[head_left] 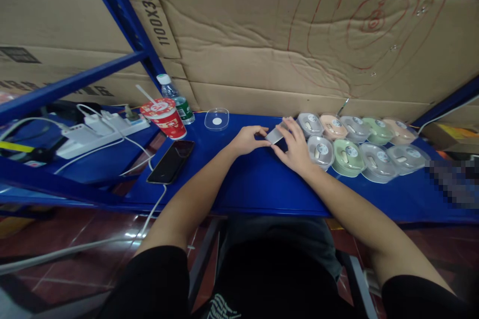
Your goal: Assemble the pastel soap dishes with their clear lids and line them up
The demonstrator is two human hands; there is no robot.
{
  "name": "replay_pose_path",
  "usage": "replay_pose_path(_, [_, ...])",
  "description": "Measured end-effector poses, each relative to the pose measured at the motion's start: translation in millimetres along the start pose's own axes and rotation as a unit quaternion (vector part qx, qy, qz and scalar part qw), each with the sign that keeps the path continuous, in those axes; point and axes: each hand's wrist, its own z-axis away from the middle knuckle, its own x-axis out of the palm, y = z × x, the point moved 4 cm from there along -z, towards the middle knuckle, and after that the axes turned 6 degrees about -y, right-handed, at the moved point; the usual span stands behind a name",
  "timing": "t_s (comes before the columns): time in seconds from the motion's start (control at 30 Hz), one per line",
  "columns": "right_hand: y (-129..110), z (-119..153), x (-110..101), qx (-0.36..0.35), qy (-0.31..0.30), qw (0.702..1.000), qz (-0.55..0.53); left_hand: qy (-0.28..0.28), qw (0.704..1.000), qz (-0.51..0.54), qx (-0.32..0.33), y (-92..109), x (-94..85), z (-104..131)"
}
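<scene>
Spanning the gap between both hands at frame centre, one flat grey piece was held over the blue table. Long axis was tilted, lower left to upper right. It was placed right of the left hand and left of the right hand; neither was clearly nearer, both being in contact. Upper end was clamped by the right fingers and thumb. Lower-left corner was touched by the left thumb and forefinger; pinch or mere contact couldn't be confirmed.

Count: nine lidded containers were seen at centre right, five back, four front (five grey, two green, two pink). One clear lid was left above centre. One cup, one bottle, one phone were parked left of centre.
</scene>
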Motion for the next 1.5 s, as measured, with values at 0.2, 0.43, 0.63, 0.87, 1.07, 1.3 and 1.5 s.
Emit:
replay_pose_path(0.2, [16,5,16,0.112,-0.049,0.991,-0.048,-0.021,0.992,0.104,-0.07,-2,4.1,-1])
replay_pose_path(0.43, [5,1,15,0.072,-0.135,0.985,-0.075,-0.018,0.975,0.178,-0.135,4,2.7,0])
replay_pose_path(0.63, [4,0,13,0.081,-0.127,0.984,-0.09,0.015,0.968,0.192,-0.163,11,2.2,-1])
replay_pose_path(0.87, [5,2,13,0.081,-0.12,0.99,-0.009,0.022,0.961,0.229,-0.153,8,9.5,-2])
replay_pose_path(1.07, [-3,0,11,0.09,-0.171,0.978,0.081,0.001,0.976,0.17,-0.136,6,12.4,-1])
replay_pose_path(1.3, [-5,1,15,0.113,-0.172,0.975,0.082,0.0,0.992,-0.067,-0.105,24,10.5,5])
replay_pose_path(1.5, [2,-1,19,0.131,-0.116,0.984,0.038,0.0,0.988,-0.097,-0.123,27,9.4,5])
